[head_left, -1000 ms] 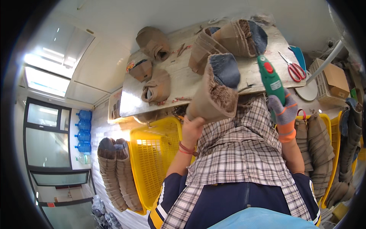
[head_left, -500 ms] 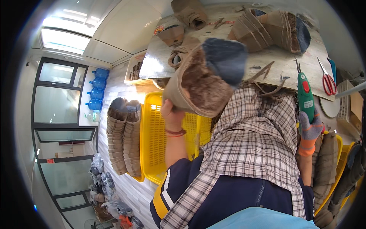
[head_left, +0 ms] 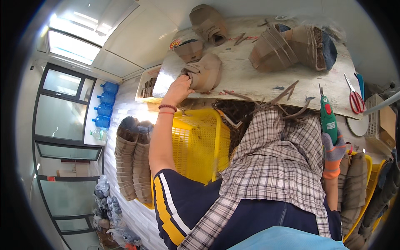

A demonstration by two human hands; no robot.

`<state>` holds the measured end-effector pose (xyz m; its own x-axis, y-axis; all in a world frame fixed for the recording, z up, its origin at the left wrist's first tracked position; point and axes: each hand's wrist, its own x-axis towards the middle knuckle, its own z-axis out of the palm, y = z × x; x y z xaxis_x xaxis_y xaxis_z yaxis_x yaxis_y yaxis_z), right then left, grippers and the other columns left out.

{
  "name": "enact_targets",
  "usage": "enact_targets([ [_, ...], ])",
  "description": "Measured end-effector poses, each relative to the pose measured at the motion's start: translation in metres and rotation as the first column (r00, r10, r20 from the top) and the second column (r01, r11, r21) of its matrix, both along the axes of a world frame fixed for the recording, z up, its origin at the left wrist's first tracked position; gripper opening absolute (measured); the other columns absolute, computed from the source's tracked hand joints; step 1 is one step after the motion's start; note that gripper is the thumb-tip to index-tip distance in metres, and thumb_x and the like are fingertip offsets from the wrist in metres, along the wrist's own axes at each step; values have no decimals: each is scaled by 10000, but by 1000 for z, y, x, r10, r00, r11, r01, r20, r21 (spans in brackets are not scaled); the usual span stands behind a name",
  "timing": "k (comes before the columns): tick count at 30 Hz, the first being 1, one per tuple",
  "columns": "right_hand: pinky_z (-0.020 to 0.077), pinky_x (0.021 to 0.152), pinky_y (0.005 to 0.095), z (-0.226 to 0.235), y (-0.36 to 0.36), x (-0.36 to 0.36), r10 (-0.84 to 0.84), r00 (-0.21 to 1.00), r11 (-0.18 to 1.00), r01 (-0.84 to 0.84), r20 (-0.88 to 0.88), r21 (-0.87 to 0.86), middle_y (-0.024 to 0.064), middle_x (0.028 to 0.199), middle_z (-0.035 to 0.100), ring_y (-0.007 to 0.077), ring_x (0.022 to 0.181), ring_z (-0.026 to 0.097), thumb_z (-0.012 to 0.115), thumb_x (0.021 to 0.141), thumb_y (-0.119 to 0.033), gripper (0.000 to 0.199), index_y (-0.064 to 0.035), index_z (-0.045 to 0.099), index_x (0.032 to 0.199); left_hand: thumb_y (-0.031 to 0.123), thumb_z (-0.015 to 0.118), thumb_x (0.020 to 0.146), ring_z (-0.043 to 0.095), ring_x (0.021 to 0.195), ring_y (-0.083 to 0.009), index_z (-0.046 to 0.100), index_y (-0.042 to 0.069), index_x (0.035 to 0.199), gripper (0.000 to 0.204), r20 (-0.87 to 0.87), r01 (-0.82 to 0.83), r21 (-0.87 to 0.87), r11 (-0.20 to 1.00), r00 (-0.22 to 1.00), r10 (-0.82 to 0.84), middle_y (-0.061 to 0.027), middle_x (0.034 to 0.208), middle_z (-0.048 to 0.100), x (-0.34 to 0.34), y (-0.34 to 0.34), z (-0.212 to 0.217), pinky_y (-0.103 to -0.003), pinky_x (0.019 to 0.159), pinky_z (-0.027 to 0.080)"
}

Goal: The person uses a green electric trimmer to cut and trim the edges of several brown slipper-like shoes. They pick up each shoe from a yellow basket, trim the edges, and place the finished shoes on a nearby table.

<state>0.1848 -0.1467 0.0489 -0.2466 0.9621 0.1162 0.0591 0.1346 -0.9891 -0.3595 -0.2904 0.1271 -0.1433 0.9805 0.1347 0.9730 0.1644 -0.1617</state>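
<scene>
At the table's left front edge my bare left hand [head_left: 179, 89] has its fingers closed on the rim of a brown shoe upper [head_left: 207, 73], which lies on the tabletop. A gloved right hand [head_left: 334, 151], in grey and orange knit, is low at my right side. It grips a green handheld power tool [head_left: 329, 121] with a red button and a thin pointed metal tip, pointing up at the table edge. More brown uppers [head_left: 271, 49] lie at the table's right, one showing fur and blue lining. Another upper [head_left: 208, 24] is at the back left.
Red-handled scissors [head_left: 356, 102] lie at the table's right end. Brown trimmed strips [head_left: 283, 96] hang over its front edge near my checked apron [head_left: 271, 166]. A yellow basket [head_left: 216, 137] stands below on the left, beside stacked uppers [head_left: 126, 162]. More stacked uppers [head_left: 353, 179] fill baskets at right.
My left hand has moved up and left to the upper on the table. The fur-lined upper it held is no longer in that hand. My right hand still holds the tool, slightly lower.
</scene>
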Motion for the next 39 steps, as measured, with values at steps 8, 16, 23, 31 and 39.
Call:
enact_targets([
  [8,473,683,233,2,-3,10,-89,989,996,86,117,33,39,909,616,82,770,553,716,804,-167,412,27,565,1135,561,650,728,535,1054,-376,656,-76,837,647,-32,-85,-94,992,996,82,-219,969,645,-23,82,-25,-403,892,451],
  [16,475,661,229,10,-3,-6,-85,986,994,73,144,85,34,855,634,77,752,554,739,782,-152,385,18,594,1096,446,675,750,494,1127,-374,657,-71,852,527,-26,-245,-14,969,969,245,-230,1051,622,-10,121,-26,-405,926,431],
  [23,482,688,213,14,0,-3,-99,995,993,100,13,-59,45,903,642,77,784,569,739,784,-119,404,37,577,1120,233,686,816,579,934,-212,606,-1,1014,317,676,-525,624,579,734,-63,-114,995,621,80,107,-65,-345,799,465],
  [31,482,703,219,16,1,-9,-43,999,999,43,17,-15,41,940,642,76,800,566,764,764,-146,470,29,572,1155,157,734,786,586,871,-136,599,-17,1080,367,852,-565,263,782,-245,-463,-23,1035,644,172,239,-105,-277,801,451],
  [39,486,696,223,12,7,-4,-23,1000,999,23,-1,-43,51,941,646,78,795,568,764,763,-175,481,22,573,1159,84,709,800,588,895,-117,631,-15,1069,297,886,-444,440,781,76,-457,-67,1062,651,154,225,-84,-280,798,471],
])
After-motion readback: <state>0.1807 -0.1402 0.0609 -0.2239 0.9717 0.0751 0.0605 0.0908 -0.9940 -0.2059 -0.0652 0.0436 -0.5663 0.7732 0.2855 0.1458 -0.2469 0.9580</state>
